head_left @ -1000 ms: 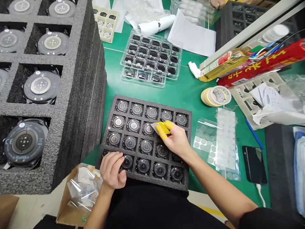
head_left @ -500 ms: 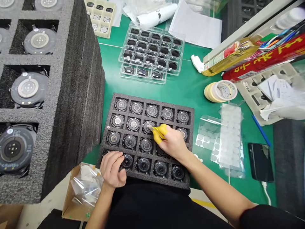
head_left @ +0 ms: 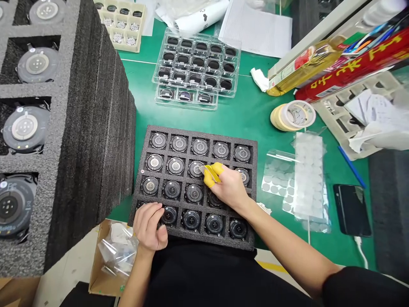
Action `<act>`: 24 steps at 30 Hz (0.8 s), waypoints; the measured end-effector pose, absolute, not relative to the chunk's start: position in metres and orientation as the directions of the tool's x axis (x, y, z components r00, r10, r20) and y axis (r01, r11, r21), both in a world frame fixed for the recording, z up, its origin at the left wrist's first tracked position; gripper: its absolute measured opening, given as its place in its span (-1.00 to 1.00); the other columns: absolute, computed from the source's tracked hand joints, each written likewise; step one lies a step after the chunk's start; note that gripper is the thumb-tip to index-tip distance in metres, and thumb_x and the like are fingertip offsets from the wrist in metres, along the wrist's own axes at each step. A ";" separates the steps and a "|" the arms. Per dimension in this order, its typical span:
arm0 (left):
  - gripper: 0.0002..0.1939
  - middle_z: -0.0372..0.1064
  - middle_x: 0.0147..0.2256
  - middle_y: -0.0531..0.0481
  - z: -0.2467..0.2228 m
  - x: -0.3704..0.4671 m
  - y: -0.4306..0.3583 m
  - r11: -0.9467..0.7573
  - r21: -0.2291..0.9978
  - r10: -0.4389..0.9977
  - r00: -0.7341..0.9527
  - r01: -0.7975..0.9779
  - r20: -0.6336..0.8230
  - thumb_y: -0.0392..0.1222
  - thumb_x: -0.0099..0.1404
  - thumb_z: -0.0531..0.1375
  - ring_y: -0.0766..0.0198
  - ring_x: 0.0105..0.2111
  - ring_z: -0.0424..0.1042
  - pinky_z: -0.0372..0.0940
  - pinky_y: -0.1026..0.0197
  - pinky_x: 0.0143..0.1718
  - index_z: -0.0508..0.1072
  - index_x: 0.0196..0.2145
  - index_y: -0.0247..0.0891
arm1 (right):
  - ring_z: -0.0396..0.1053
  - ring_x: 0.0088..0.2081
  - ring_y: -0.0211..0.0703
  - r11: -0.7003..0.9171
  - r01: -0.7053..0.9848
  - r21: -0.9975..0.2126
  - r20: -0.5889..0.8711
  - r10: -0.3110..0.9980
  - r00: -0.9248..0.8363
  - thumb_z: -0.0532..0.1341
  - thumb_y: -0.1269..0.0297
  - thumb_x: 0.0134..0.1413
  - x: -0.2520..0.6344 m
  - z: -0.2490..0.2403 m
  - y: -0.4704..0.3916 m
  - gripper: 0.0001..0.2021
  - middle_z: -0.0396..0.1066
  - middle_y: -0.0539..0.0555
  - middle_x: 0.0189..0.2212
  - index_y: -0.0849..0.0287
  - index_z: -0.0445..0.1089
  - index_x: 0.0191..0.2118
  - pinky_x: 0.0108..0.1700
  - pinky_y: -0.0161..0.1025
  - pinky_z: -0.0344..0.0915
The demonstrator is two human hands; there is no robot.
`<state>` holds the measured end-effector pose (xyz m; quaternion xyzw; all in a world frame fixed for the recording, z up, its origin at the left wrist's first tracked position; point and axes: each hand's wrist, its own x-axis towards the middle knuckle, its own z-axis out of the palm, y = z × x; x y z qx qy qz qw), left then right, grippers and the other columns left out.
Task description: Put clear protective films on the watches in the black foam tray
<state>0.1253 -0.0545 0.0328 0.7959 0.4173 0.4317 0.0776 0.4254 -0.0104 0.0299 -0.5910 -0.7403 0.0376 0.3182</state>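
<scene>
A dark foam tray [head_left: 162, 175] on the green table holds rows of round black watch bodies. My right hand [head_left: 225, 183], with yellow covers on thumb and finger, pinches a small pale flat piece [head_left: 202, 169] over a watch body [head_left: 195, 169] in the second row. What the piece is, I cannot make out. Over the tray's lower left corner rests my left hand [head_left: 150, 226], its fingers loosely curled and apart, holding nothing. It partly covers the bottom left compartment.
A tall foam stack [head_left: 92, 128] stands at the left. Clear trays of dark discs [head_left: 194, 64] lie behind. To the right are tape rolls [head_left: 293, 116], sticker sheets [head_left: 308, 175] and a phone [head_left: 352, 209]. A cardboard box [head_left: 102, 256] sits below left.
The camera view has shifted slightly, moving most things a little leftward. My right hand is still at the same watch body, with the pale piece between its fingertips. My left hand has stayed at the tray corner.
</scene>
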 end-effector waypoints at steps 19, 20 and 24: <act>-0.64 0.66 -0.17 -0.25 0.032 0.125 -0.055 -0.642 0.485 0.732 0.285 0.594 0.619 -0.11 0.65 0.03 -0.02 -0.11 0.67 0.56 -0.04 -0.10 0.59 0.02 -0.31 | 0.23 -0.49 -0.21 0.323 0.850 -0.417 0.446 0.887 -0.118 0.22 0.38 0.45 0.424 0.034 -0.011 -0.78 0.34 -0.04 -0.48 0.06 0.32 -0.31 -0.43 -0.24 0.15; -0.64 0.66 -0.17 -0.25 0.032 0.125 -0.055 -0.642 0.484 0.731 0.283 0.595 0.621 -0.11 0.65 0.03 -0.02 -0.11 0.67 0.56 -0.04 -0.10 0.59 0.03 -0.30 | 0.24 -0.48 -0.20 0.319 0.860 -0.398 0.448 0.886 -0.121 0.21 0.38 0.45 0.423 0.033 -0.012 -0.79 0.35 -0.03 -0.47 0.06 0.33 -0.31 -0.42 -0.24 0.15; -0.64 0.66 -0.17 -0.26 0.033 0.125 -0.055 -0.637 0.492 0.736 0.280 0.594 0.616 -0.11 0.65 0.03 -0.01 -0.11 0.67 0.56 -0.03 -0.09 0.58 0.02 -0.31 | 0.27 -0.46 -0.19 0.315 0.878 -0.360 0.478 0.871 -0.116 0.19 0.41 0.46 0.421 0.031 -0.015 -0.80 0.37 -0.01 -0.45 0.08 0.36 -0.28 -0.41 -0.24 0.17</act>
